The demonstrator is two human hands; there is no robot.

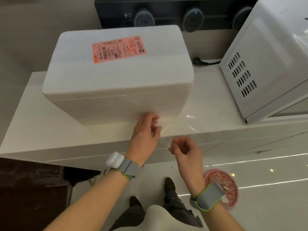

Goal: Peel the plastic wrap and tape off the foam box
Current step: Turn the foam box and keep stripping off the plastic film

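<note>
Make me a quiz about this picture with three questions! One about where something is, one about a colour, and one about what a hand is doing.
1. Where does the foam box stand?
A. in a sink
B. on the white counter
C. on a chair

2. What colour is the label on its lid?
A. blue
B. green
C. pinkish orange

3. What is the right hand doing?
A. lying flat on the box
B. pinching clear wrap
C. holding scissors

Answers:
1 B, the box's base sits on the countertop.
2 C, the printed sticker is pinkish orange.
3 B, its fingertips curl together on a shiny strand.
</note>
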